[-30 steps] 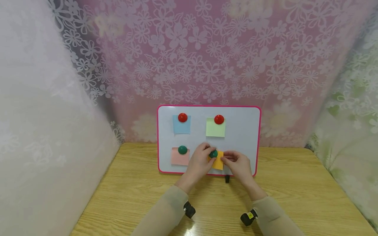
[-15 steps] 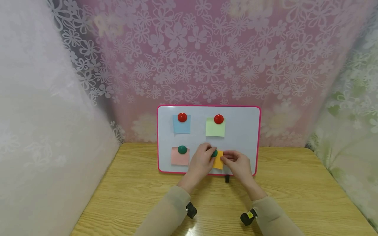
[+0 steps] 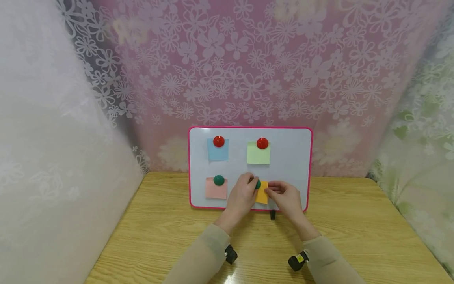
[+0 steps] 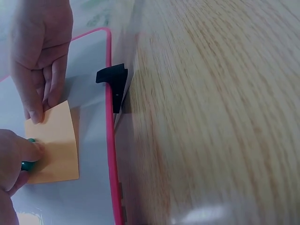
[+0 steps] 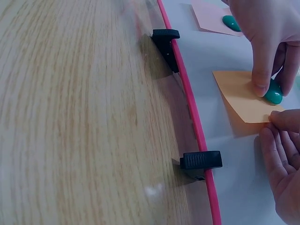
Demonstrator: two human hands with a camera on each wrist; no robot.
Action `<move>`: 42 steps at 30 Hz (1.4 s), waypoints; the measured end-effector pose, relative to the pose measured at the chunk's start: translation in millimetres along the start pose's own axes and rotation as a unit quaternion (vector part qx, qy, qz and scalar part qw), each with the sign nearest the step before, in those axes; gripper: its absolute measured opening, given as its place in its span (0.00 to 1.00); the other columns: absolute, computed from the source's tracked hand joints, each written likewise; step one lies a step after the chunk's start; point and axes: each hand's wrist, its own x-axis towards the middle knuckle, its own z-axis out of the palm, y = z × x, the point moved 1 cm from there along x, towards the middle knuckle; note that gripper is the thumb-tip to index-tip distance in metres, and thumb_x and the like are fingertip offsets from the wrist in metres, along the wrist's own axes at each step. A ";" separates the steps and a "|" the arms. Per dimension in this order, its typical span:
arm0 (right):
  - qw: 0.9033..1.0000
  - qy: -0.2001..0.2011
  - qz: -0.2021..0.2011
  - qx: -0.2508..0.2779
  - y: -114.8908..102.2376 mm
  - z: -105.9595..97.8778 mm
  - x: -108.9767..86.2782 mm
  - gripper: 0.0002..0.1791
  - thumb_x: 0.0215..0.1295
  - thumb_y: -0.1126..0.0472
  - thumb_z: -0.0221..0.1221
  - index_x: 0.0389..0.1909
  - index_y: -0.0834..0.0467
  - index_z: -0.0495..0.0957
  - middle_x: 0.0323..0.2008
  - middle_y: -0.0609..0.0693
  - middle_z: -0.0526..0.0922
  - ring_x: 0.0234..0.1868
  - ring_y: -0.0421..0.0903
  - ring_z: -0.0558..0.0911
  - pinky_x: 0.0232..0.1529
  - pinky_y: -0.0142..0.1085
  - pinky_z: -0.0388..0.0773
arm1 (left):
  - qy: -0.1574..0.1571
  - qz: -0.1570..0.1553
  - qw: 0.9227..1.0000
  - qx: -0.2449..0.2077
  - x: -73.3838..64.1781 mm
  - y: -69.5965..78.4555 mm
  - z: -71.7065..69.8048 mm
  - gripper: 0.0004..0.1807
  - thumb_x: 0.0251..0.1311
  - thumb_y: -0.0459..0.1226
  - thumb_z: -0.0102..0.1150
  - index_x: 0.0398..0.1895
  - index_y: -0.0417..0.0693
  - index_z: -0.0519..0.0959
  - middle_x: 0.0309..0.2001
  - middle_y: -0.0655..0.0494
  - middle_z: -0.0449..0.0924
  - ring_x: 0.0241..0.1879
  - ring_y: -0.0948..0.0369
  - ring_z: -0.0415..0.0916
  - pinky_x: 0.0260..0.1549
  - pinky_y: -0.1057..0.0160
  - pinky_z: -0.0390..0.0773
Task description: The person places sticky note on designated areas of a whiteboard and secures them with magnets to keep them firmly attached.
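On the lower middle of a whiteboard (image 3: 291, 157) with a pink frame lies an orange sticky note (image 3: 261, 193). My left hand (image 3: 242, 194) pinches a green round magnet (image 5: 273, 92) between thumb and fingers, over the upper part of this note. With thumb and fingertips my right hand (image 3: 288, 198) pinches the note's right edge. In the right wrist view the note's lower edge stands slightly off the board and casts a shadow. The left fingers hide part of the magnet and the note's left side in the head view.
Red magnets hold a blue note (image 3: 218, 153) and a light green note (image 3: 258, 154) above. A pink note (image 3: 216, 190) under another green magnet (image 3: 219, 180) is at lower left. Black feet (image 5: 201, 160) support the board on the wooden table (image 3: 159, 228). A floral curtain (image 3: 248, 79) hangs behind.
My left wrist and forearm have shifted slightly right, and the left fingers now cover more of the green magnet. The right hand keeps its place on the orange note's edge.
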 end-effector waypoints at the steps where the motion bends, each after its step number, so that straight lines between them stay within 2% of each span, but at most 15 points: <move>1: 1.000 0.000 -0.001 0.001 0.1 -0.1 0.1 0.16 0.71 0.60 0.71 0.54 0.64 0.86 0.46 0.58 0.90 0.46 0.52 0.90 0.42 0.29 0.85 | -0.001 0.000 1.000 0.001 0.1 0.1 0.5 0.19 0.67 0.32 0.73 0.60 0.37 0.85 0.53 0.49 0.78 0.53 0.55 0.76 0.56 0.67 0.81; 12: 1.000 -0.004 -0.001 0.018 1.9 0.2 0.3 0.16 0.72 0.60 0.71 0.54 0.64 0.86 0.46 0.58 0.90 0.46 0.50 0.90 0.43 0.30 0.86 | 0.006 0.004 1.000 0.006 1.2 -0.1 4.1 0.18 0.67 0.31 0.73 0.58 0.38 0.86 0.51 0.49 0.78 0.50 0.55 0.76 0.51 0.68 0.82; 21: 1.000 0.006 -0.006 0.008 2.5 -2.7 -2.0 0.16 0.71 0.59 0.71 0.55 0.63 0.87 0.47 0.57 0.90 0.46 0.50 0.89 0.43 0.27 0.84 | 0.032 0.013 0.999 0.000 -2.9 -3.5 6.3 0.17 0.67 0.33 0.73 0.57 0.40 0.87 0.50 0.51 0.79 0.49 0.56 0.78 0.51 0.69 0.83; 25: 1.000 0.017 -0.006 -0.007 2.8 -7.0 -4.5 0.16 0.71 0.58 0.72 0.54 0.62 0.87 0.46 0.57 0.90 0.45 0.48 0.89 0.43 0.26 0.83 | 0.044 0.010 0.999 -0.022 -7.0 -4.9 3.1 0.15 0.67 0.32 0.73 0.55 0.42 0.88 0.50 0.51 0.80 0.49 0.55 0.79 0.49 0.66 0.84; 30: 1.000 0.018 -0.007 -0.023 3.1 -13.8 -7.7 0.17 0.71 0.57 0.72 0.55 0.62 0.87 0.46 0.57 0.90 0.45 0.47 0.89 0.43 0.25 0.81 | 0.055 0.016 0.998 -0.034 -14.1 -8.9 -3.8 0.14 0.66 0.33 0.74 0.53 0.41 0.89 0.49 0.52 0.82 0.48 0.55 0.80 0.53 0.65 0.83; 37: 0.999 0.010 -0.017 -0.031 4.1 -25.5 -12.5 0.16 0.71 0.59 0.72 0.54 0.63 0.88 0.46 0.58 0.90 0.44 0.48 0.89 0.43 0.25 0.82 | 0.051 0.030 0.998 -0.033 -23.2 -11.9 -16.7 0.14 0.66 0.35 0.75 0.53 0.42 0.88 0.48 0.52 0.85 0.48 0.56 0.82 0.54 0.65 0.82; 42: 0.999 -0.003 -0.029 -0.042 9.5 -34.1 -14.6 0.16 0.71 0.58 0.71 0.54 0.63 0.87 0.46 0.58 0.90 0.44 0.44 0.87 0.44 0.25 0.81 | 0.048 0.040 0.997 -0.046 -28.7 -12.8 -24.2 0.13 0.66 0.35 0.76 0.51 0.41 0.89 0.46 0.53 0.85 0.47 0.56 0.82 0.52 0.65 0.83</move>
